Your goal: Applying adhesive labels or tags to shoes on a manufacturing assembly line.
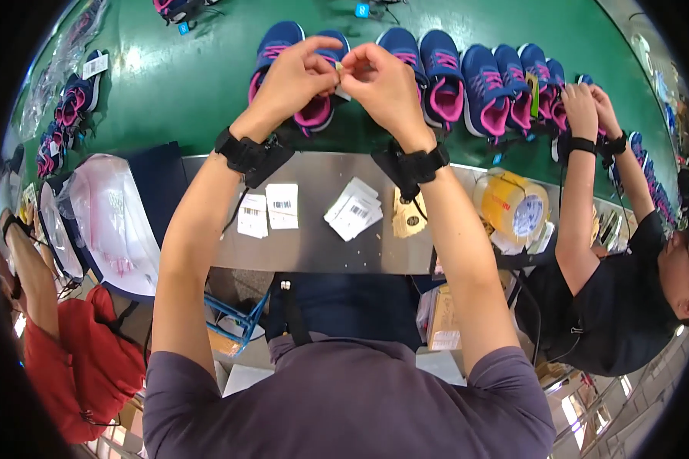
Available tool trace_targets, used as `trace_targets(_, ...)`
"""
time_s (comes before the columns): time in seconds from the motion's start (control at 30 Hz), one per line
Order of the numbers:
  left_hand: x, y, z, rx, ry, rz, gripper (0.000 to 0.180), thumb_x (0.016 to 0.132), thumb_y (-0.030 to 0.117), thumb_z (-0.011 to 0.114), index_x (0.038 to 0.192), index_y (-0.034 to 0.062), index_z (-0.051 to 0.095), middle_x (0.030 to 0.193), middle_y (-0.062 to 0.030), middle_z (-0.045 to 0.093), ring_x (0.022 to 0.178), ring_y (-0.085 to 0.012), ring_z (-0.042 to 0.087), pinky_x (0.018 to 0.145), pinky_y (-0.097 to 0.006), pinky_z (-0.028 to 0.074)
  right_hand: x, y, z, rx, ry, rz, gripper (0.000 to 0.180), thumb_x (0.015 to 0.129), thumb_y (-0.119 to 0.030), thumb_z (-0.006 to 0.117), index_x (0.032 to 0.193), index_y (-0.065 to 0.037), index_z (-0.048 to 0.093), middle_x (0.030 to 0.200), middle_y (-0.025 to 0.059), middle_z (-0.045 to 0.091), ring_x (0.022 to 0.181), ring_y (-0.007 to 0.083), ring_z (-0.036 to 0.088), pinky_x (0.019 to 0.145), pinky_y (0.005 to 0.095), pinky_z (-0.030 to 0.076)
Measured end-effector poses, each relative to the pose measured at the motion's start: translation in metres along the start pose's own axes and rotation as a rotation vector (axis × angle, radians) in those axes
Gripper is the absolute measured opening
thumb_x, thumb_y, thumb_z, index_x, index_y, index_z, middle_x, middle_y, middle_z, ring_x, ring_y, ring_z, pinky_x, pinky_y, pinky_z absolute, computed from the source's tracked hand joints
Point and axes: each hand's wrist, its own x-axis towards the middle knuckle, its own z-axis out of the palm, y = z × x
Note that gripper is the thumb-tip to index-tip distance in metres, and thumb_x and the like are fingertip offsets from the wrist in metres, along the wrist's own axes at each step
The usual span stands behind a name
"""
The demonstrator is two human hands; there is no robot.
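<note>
My left hand (pixel 298 80) and my right hand (pixel 381 84) meet over the green table, both closed in a pinch. Between their fingertips shows a small pale piece (pixel 340 69), too small to name. A white corner sticks out below my right fingers; I cannot tell what it belongs to. Partly behind my left hand stands a pair of navy shoes with pink laces and linings, including the left shoe (pixel 283 37) and the other shoe (pixel 315 116). Another navy and pink pair, with a near shoe (pixel 442 84), stands just right of my right hand.
A metal ledge (pixel 306 256) carries white barcode labels (pixel 283 206), a white card stack (pixel 354 210), kraft tags (pixel 408 218) and a yellow tape roll (pixel 509 203). More shoes (pixel 486 92) line the right, near a co-worker's hands (pixel 589 107). A plastic-lined bin (pixel 115 222) stands left.
</note>
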Motion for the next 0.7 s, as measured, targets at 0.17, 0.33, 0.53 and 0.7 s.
trace_targets(0.17, -0.036, 0.012, 0.045, 0.544, 0.316, 0.347, 0.047, 0.072, 0.004, 0.067, 0.115, 0.0041, 0.05, 0.092, -0.0097, 0.05, 0.076, -0.0223, 0.057, 0.063, -0.03, 0.047, -0.038, -0.027, -0.036, -0.067, 0.183, -0.03, 0.016, 0.081, -0.008, 0.062, 0.095, -0.001, 0.061, 0.086, 0.0126, 0.064, 0.073, 0.0227, 0.064, 0.065, 0.0286, 0.05)
trace_targets(0.33, -0.11, -0.019, 0.091, 0.822, 0.091, 0.124, 0.031, 0.073, 0.028, 0.075, 0.071, 0.0043, 0.055, 0.069, -0.0077, 0.049, 0.064, -0.0262, 0.052, 0.056, -0.038, 0.041, -0.143, -0.033, -0.073, -0.192, 0.073, 0.29, 0.011, 0.088, -0.011, 0.06, 0.091, 0.0, 0.06, 0.076, 0.0099, 0.063, 0.062, 0.0169, 0.06, 0.057, 0.0278, 0.048)
trace_targets(0.53, -0.124, -0.039, 0.106, 0.937, 0.109, 0.052, 0.028, 0.071, 0.025, 0.074, 0.07, 0.0044, 0.055, 0.073, -0.0084, 0.051, 0.072, -0.0278, 0.054, 0.06, -0.039, 0.044, -0.222, 0.007, -0.066, -0.697, 0.046, 0.405, 0.027, 0.078, -0.022, 0.071, 0.093, -0.005, 0.056, 0.079, 0.0085, 0.057, 0.065, 0.0271, 0.061, 0.055, 0.0381, 0.048)
trace_targets(0.7, -0.12, -0.048, 0.089, 0.344, 0.039, -0.262, 0.018, 0.08, 0.013, 0.067, 0.08, -0.0039, 0.06, 0.073, -0.0071, 0.051, 0.068, -0.0149, 0.051, 0.059, -0.028, 0.039, -0.233, 0.027, -0.062, -0.704, 0.116, 0.396, 0.026, 0.077, -0.021, 0.072, 0.086, -0.005, 0.053, 0.076, 0.0077, 0.054, 0.067, 0.0287, 0.059, 0.056, 0.0381, 0.046)
